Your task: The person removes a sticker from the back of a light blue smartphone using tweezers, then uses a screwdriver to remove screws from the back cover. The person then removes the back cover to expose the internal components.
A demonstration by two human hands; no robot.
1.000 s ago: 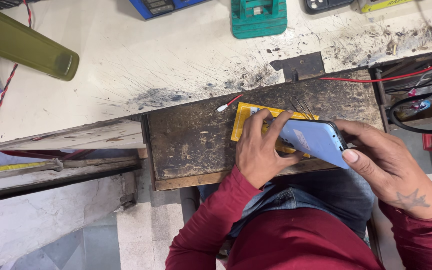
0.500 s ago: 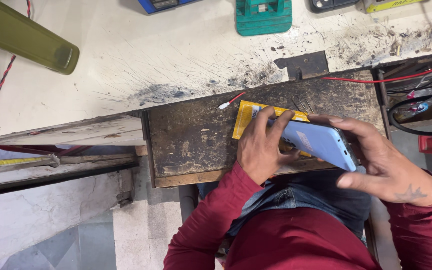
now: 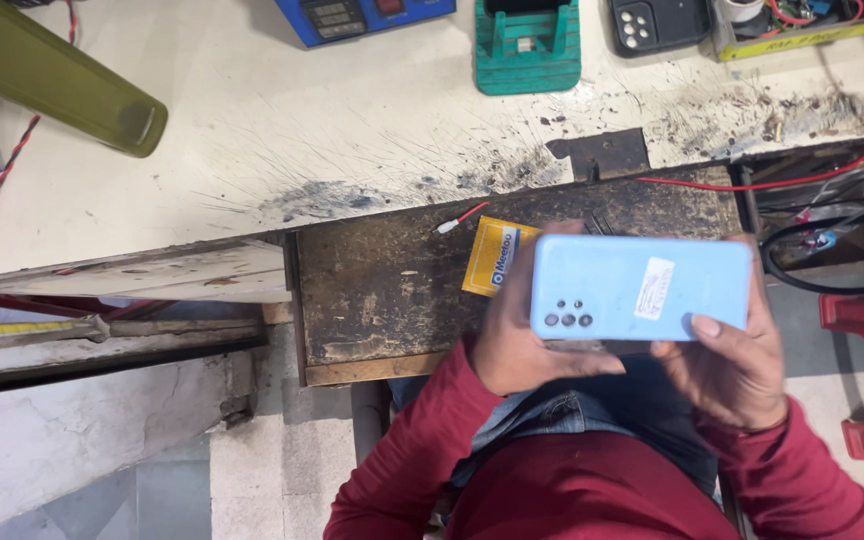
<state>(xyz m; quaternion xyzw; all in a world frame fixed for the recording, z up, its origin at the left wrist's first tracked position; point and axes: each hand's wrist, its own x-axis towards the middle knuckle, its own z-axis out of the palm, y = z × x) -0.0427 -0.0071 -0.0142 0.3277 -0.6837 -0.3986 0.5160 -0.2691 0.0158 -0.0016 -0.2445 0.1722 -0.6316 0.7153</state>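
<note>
**Phone lifted clear of the scorched bench**

A cream worktop (image 3: 252,130), scratched and peppered with black burn marks, runs across the room, with a dark, grimy wooden slab (image 3: 382,290) set into its near edge. A moment ago the pale blue, smooth-backed smartphone (image 3: 642,287) lay tilted low against that slab over the yellow rectangular packet (image 3: 493,256); now it is raised level above the lap, back side up, camera lenses and a white sticker showing, and the packet is uncovered. That suggests the inspecting or handling of the phone has moved from the bench into the hands. The left hand (image 3: 522,350) is clamped on the phone's left end from beneath, fingers curling over the top edge. The right hand (image 3: 732,370) grips the right lower edge, thumb pressed on the back. A thin red wire (image 3: 752,182) trails across the slab. Beyond stand a green moulded plastic holder (image 3: 527,50) and an olive translucent tube (image 3: 52,80).
</note>
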